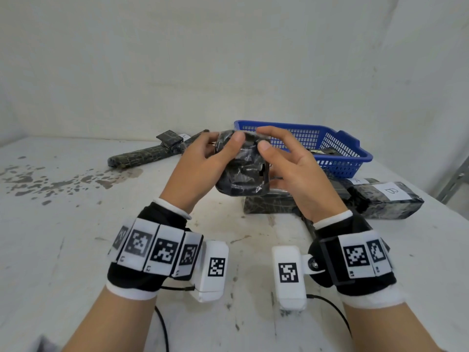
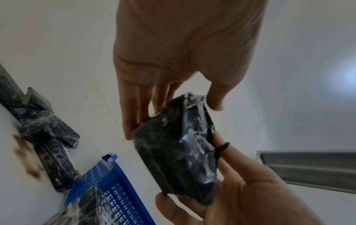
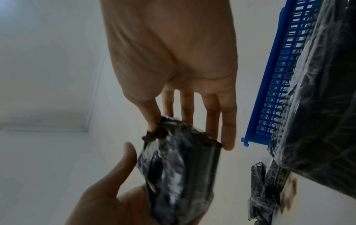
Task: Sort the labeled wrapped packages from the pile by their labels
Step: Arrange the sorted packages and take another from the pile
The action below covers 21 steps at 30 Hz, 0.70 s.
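Both hands are holding one small wrapped package (image 1: 241, 166) in the air above the counter (image 1: 76, 237), in front of the blue basket (image 1: 340, 138). The left hand (image 1: 200, 163) is curling its grip round the package's left side, thumb on the near face. The right hand (image 1: 291, 166) is pinching the right side between its thumb and fingers.

Handling, judged from appearance:
- The package is looking light; two loose finger grips are carrying it without visible strain.
- The wrapping is glossy film over a dark, crumpled cover. It is likely slippery, so flat faces and edges are giving better hold than corners.
- The body is appearing boxy and fairly stiff, while the film is loose and wrinkled. Gripping the film alone is risking a tear or a slide.
- No label is showing on the faces in view, so the package probably needs turning before it is sorted.

Other wrapped packages are lying on the counter: a long roll (image 1: 152, 153) at the far left, and a block marked B (image 1: 388, 199) at the right, beside the basket. Another wrapped package (image 1: 322, 152) is lying inside the basket.
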Motion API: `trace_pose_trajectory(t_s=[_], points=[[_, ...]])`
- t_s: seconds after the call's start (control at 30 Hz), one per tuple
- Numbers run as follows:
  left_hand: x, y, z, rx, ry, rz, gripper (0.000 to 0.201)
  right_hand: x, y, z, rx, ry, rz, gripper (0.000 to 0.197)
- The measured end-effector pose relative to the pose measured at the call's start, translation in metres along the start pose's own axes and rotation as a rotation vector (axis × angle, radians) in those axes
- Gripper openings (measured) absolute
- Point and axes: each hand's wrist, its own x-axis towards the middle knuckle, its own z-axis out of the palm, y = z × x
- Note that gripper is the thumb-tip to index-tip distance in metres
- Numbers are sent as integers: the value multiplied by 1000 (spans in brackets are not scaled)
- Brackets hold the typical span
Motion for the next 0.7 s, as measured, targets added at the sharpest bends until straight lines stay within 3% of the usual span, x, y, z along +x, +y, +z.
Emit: trace_pose_trajectory(t_s=[0.4, 0.53, 0.7], points=[[-2, 1, -2, 61, 1, 36, 35, -2, 0, 0, 28, -64, 35, 34], [-7, 5, 0, 79, -72, -48, 48, 0, 1, -1, -19, -21, 2, 38], [-6, 10, -2, -45, -46, -44, 26, 1, 1, -3, 35, -5, 38, 34]])
